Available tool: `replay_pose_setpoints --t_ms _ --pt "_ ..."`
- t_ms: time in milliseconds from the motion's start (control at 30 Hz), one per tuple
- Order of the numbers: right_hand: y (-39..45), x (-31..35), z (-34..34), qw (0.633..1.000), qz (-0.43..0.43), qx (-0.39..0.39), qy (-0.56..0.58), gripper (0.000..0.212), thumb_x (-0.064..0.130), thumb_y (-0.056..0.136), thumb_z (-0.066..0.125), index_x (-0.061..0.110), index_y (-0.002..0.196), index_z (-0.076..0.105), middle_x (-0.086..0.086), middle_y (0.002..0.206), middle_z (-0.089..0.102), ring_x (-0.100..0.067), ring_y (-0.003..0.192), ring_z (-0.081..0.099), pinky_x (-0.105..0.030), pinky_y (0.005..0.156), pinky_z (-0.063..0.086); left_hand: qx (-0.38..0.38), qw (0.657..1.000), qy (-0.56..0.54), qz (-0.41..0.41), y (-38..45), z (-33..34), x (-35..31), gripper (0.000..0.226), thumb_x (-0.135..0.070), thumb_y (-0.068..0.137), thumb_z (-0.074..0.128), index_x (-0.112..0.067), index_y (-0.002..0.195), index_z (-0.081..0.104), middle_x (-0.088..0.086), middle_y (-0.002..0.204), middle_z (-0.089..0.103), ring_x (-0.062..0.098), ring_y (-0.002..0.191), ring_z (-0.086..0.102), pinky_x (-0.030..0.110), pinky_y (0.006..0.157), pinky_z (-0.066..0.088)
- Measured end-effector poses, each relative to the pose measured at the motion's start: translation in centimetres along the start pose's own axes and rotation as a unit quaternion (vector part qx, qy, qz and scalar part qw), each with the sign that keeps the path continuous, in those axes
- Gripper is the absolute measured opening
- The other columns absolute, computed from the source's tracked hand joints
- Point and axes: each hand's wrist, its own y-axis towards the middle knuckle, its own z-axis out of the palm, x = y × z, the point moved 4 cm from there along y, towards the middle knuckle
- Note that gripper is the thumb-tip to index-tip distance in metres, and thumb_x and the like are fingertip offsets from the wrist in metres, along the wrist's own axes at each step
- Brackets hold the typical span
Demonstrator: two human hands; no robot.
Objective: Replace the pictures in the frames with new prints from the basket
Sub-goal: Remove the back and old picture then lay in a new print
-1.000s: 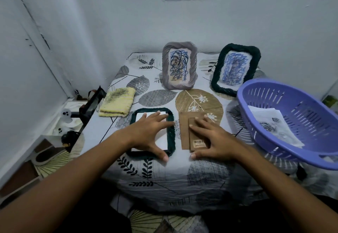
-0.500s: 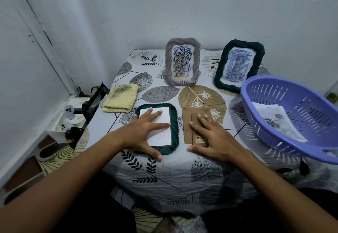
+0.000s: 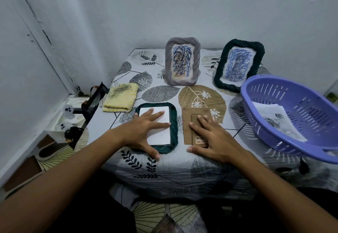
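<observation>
Green frame (image 3: 172, 123) face-down on leaf-print tablecloth (image 3: 164, 167), white print (image 3: 161, 132) inside. Left hand (image 3: 144, 132) flat, fingers spread on print. Right hand (image 3: 214, 137) flat on cardboard backing (image 3: 190, 123). Purple basket (image 3: 265, 123) right; pale corner walls (image 3: 91, 22).

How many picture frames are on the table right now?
3. A grey frame stands at the back centre, a dark green frame stands to its right, and another green frame lies flat near the front under the left hand. No others are visible.
</observation>
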Motion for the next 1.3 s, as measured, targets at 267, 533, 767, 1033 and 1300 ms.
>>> replay_pose_setpoints --t_ms 267,533,767,1033,1300 --pt "0.3 1.6 -1.9 0.999 0.011 -0.031 0.032 0.1 0.09 0.067 0.017 0.036 0.149 0.024 0.001 0.161 0.012 -0.021 0.146 0.013 -0.044 0.118 0.007 -0.069 0.995 -0.065 -0.001 -1.0 -0.9 0.2 0.12 -0.09 0.048 0.054 -0.042 0.15 0.011 -0.008 0.161 0.008 0.012 0.147 0.0 0.046 0.118 0.007" --pt "4.1 6.0 -5.1 0.936 0.099 -0.179 0.286 0.015 0.011 0.088 0.063 0.009 0.1 0.072 0.002 0.083 0.068 -0.002 0.071 0.059 -0.012 0.066 0.051 -0.255 0.942 -0.19 -0.105 -3.2 -2.8 2.8 0.055 -0.052 0.077 0.068 -0.013 0.116 0.068 0.003 0.115 0.067 0.018 0.109 0.058 0.028 0.085 0.044" --pt "7.3 6.7 -4.2 0.944 0.169 -0.094 0.267 0.01 -0.002 0.079 0.064 0.0 0.079 0.073 -0.013 0.074 0.071 -0.026 0.068 0.068 -0.039 0.064 0.057 -0.237 0.943 -0.184 -0.14 -3.5 -1.7 3.3 0.05 -0.038 0.08 0.074 -0.006 0.117 0.067 0.01 0.113 0.068 0.022 0.105 0.061 0.03 0.086 0.047" --pt "9.1 6.5 -3.5 0.912 0.258 -0.015 0.318 0.018 0.01 0.082 0.071 -0.008 0.084 0.07 -0.012 0.06 0.068 -0.015 0.046 0.059 -0.023 0.049 0.045 -0.169 0.967 -0.127 -0.142 -3.4 -0.5 3.6 0.09 -0.079 0.063 0.037 -0.009 0.109 0.069 0.006 0.12 0.066 0.023 0.115 0.049 0.037 0.093 0.043" --pt "8.7 6.2 -3.4 0.867 0.281 -0.013 0.411 0.022 0.004 0.072 0.08 -0.004 0.083 0.064 -0.012 0.058 0.061 -0.014 0.04 0.049 -0.022 0.039 0.034 -0.169 0.971 -0.108 -0.128 -3.5 -0.3 3.5 0.113 -0.099 0.055 0.019 -0.016 0.114 0.069 0.001 0.134 0.058 0.022 0.124 0.045 0.041 0.098 0.042"
